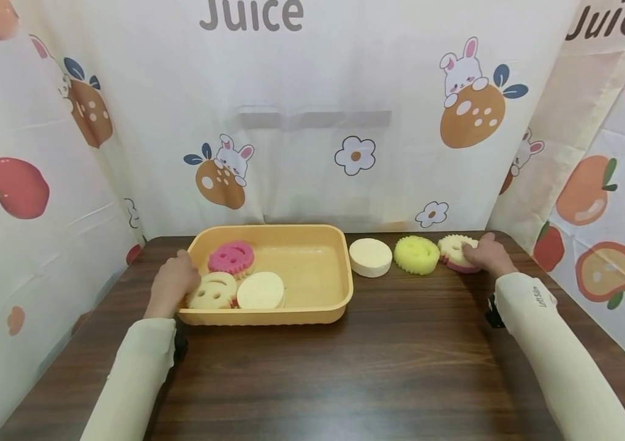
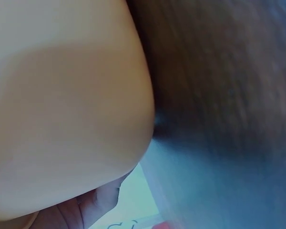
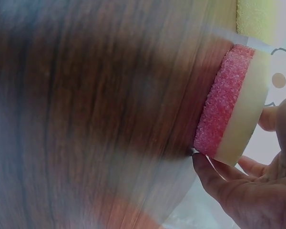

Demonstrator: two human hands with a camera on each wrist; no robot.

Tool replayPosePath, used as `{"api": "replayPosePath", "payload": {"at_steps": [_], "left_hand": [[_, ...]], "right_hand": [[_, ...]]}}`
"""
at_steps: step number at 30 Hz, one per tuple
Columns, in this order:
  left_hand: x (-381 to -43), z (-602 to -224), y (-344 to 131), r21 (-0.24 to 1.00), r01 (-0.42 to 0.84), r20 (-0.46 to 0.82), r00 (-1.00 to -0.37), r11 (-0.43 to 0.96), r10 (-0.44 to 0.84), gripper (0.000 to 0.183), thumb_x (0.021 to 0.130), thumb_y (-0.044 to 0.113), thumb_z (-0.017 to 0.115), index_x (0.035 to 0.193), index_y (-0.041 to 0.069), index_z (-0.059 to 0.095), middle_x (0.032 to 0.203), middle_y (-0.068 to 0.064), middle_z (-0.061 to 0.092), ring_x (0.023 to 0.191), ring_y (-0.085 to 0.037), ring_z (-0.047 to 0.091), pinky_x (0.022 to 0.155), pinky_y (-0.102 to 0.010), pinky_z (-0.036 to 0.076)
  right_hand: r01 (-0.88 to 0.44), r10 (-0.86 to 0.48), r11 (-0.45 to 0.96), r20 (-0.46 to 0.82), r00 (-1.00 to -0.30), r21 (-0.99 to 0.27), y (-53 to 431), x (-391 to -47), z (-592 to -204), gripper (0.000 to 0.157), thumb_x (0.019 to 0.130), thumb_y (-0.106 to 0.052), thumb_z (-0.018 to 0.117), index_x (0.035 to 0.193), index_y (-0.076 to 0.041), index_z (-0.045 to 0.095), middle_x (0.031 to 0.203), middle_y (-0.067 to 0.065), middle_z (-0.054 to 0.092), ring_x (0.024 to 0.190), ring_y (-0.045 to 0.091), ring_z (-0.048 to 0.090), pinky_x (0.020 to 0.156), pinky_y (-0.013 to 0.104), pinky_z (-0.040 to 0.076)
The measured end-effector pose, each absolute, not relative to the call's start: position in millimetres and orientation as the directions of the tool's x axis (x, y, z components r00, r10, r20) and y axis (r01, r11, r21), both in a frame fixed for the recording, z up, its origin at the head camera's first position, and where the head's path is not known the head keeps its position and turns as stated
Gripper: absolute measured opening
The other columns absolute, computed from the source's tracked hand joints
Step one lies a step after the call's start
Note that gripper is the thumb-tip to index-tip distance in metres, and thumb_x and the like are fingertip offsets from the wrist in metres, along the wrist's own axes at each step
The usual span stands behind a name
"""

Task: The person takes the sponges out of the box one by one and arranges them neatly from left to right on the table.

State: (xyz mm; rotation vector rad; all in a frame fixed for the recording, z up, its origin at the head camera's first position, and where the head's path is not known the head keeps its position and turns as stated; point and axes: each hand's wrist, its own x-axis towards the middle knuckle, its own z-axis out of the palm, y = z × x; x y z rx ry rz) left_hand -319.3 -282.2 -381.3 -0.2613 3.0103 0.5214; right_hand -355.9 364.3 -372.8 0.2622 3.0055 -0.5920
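Note:
At the left end of a yellow plastic tray point(image 1: 312, 316), my left hand point(image 1: 176, 278) grips the rim. The tray's wall point(image 2: 71, 119) fills much of the left wrist view, with a few fingers showing below it. Inside lie a pink smiley sponge point(image 1: 231, 257), a cream smiley sponge point(image 1: 213, 293) and a round cream sponge point(image 1: 261, 291). On the far right of the table, my right hand point(image 1: 490, 254) holds the edge of a cream-and-pink smiley sponge point(image 1: 451, 250). The right wrist view shows fingers point(image 3: 212, 176) against that sponge's side, pink layer down.
Between the tray and my right hand, a round cream sponge point(image 1: 370, 257) and a yellow smiley sponge point(image 1: 416, 255) stand in a row on the dark wooden table point(image 1: 312, 380). A printed curtain point(image 1: 312, 165) encloses the back and both sides.

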Motion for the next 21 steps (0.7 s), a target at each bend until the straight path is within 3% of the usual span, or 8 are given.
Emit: {"api": "replayPosePath", "payload": {"at_steps": [7,21], "left_hand": [[-319.7,-379.7,-280.4,0.330,-0.194,-0.090,-0.981,0.924,-0.174,0.045,0.100,0.016,0.038,0.130,-0.016,0.033,0.113,-0.038,0.055,0.095,-0.043,0.059,0.073,-0.053,0.052],[-321.8,-381.3,-280.7,0.310,-0.172,-0.073,-0.985,0.935,-0.157,0.040,0.099,0.015,0.038,0.124,-0.017,0.038,0.111,-0.041,0.055,0.101,-0.052,0.060,0.076,-0.056,0.053]], "right_hand": [[0.168,0.153,0.903,-0.070,-0.986,-0.395,363.2,-352.9,-370.0,0.077,0.098,-0.034,0.029,0.131,0.034,0.010,0.130,0.058,0.029,0.121,0.065,0.037,0.106,0.066,0.034],[0.183,0.183,0.888,-0.041,-0.982,-0.421,360.0,-351.7,-365.3,0.076,0.098,-0.034,0.031,0.131,0.033,0.016,0.131,0.055,0.027,0.118,0.065,0.038,0.102,0.068,0.036]]}}
